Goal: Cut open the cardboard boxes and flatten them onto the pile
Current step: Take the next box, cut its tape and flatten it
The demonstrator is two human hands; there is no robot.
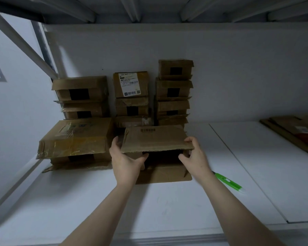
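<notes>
Head view: a brown box sits on the white table between the fingers of both hands, its opening turned toward the person. Its top flap, marked with a barcode, is raised level over that opening.

The left hand grips the box's left side, thumb up beside the flap's edge and fingers curled in toward the dark opening, probably to steady the box. The right hand pinches the flap's near right corner, fingers on top and thumb beneath, likely to spread the box for flattening.

A green cutter lies on the table just outside the right wrist, behind the fingers and within easy reach. Neither hand holds it, so this box appears already slit.

Beyond the fingertips, stacks of boxes stand against the wall, waiting. A larger taped box rests just left of the left fingers. The pile of flattened cardboard lies well right of the right fingers.
</notes>
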